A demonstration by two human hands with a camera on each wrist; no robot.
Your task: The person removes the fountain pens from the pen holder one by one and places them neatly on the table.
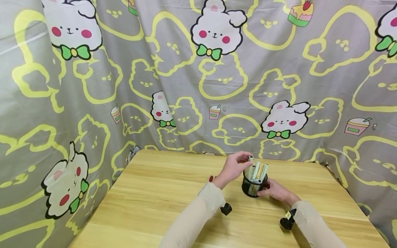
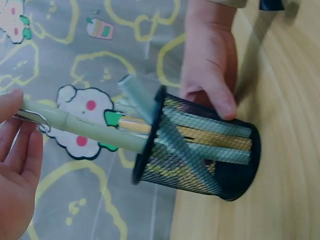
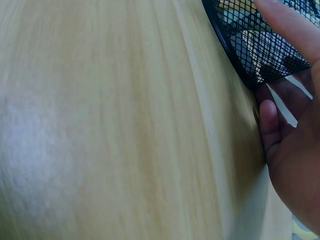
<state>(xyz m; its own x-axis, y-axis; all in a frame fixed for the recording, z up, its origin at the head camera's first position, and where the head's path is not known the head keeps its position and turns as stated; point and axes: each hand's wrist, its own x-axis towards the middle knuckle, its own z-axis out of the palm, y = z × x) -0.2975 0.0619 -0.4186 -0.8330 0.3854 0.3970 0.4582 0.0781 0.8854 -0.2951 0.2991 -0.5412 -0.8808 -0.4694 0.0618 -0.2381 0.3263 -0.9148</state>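
A black mesh pen holder [image 1: 252, 188] [image 2: 200, 150] [image 3: 260, 50] stands on the wooden table [image 1: 161, 193], with several pastel pens in it. My left hand [image 1: 238, 163] [image 2: 17, 165] pinches the top end of a pale green pen [image 1: 250, 159] [image 2: 90, 130] that sticks out over the holder's rim. Its lower part is inside the holder. My right hand [image 1: 274, 191] [image 2: 210, 65] [image 3: 290, 165] grips the holder's right side, thumb over the mesh and fingers curled behind it.
Grey cloth with yellow and white rabbit prints [image 1: 198, 86] hangs close behind and on both sides of the table. The table's back edge [image 1: 217, 153] lies just beyond the holder. Bare wood [image 3: 125, 125] stretches to the left and front.
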